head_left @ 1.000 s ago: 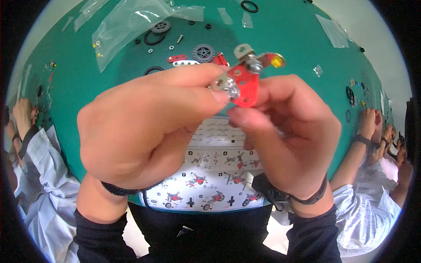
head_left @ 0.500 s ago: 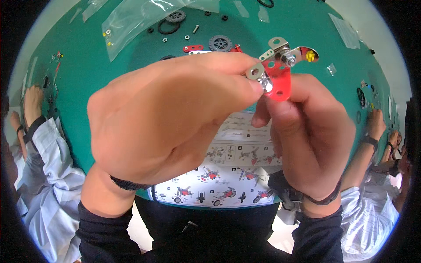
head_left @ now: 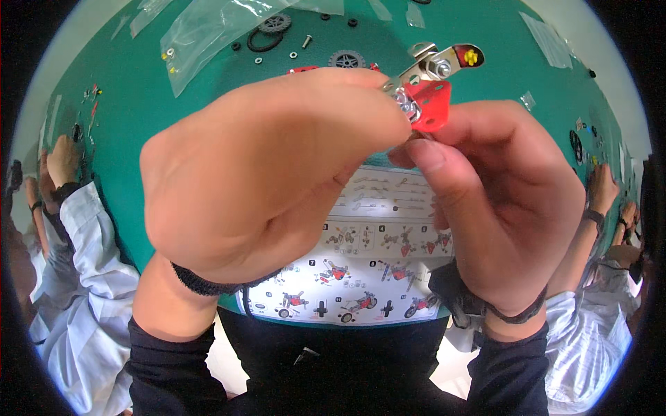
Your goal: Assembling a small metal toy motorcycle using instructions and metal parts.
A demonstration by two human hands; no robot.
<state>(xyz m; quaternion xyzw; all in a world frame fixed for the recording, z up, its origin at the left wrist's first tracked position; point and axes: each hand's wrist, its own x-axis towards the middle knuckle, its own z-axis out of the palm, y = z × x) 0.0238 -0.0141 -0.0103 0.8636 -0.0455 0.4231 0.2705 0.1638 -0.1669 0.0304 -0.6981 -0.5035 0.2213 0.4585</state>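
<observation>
1. Left hand (head_left: 270, 166) tightly pinches one red-and-silver metal bracket assembly (head_left: 433, 105) above the green tabletop (head_left: 485, 41).
2. Right hand (head_left: 510, 197) curls at its red edge; I can't tell whether it grips.
3. Both partly block one white printed paper sheet (head_left: 371, 258).
4. Beyond: two grey spoked wheels (head_left: 346, 59), two silver nuts (head_left: 293, 55), one silver bolt (head_left: 307, 41).

Glare whitens the sheet (head_left: 368, 281) between left hand (head_left: 270, 159) and right hand (head_left: 510, 191); shadow dims the table (head_left: 222, 67) beyond them; edges bend into black
</observation>
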